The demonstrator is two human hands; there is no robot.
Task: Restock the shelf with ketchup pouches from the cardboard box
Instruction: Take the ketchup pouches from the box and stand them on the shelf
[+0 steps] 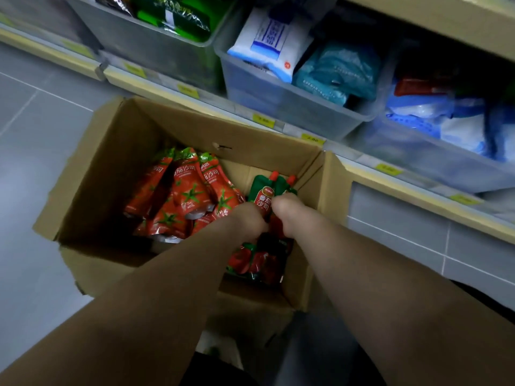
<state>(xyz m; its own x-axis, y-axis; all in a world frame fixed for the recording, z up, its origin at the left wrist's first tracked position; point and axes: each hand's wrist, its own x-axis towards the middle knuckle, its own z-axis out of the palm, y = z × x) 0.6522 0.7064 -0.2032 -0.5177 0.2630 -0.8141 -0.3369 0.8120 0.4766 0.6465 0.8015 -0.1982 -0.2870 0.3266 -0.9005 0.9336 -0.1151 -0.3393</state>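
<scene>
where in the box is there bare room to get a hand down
Bare cardboard floor shows at the far wall of the box, between the heap of red pouches and the spouted pouches. The right side is crowded: both hands and more pouches.

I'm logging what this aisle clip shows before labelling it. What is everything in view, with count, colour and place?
cardboard box: one, brown, open on the grey floor below the shelf.
ketchup pouches: count unclear, red with green tops, piled in the box's left half; more beside and under the hands.
shelf: one, pale yellow edge with yellow price tags, running across the top right.
clear bins: at least three, translucent, in a row on the shelf.
white and blue packs: several, in the middle bin.
green packs: several, in the left bin.
left hand: one, in the box, closed on pouches.
right hand: one, in the box, closed on pouches.
</scene>
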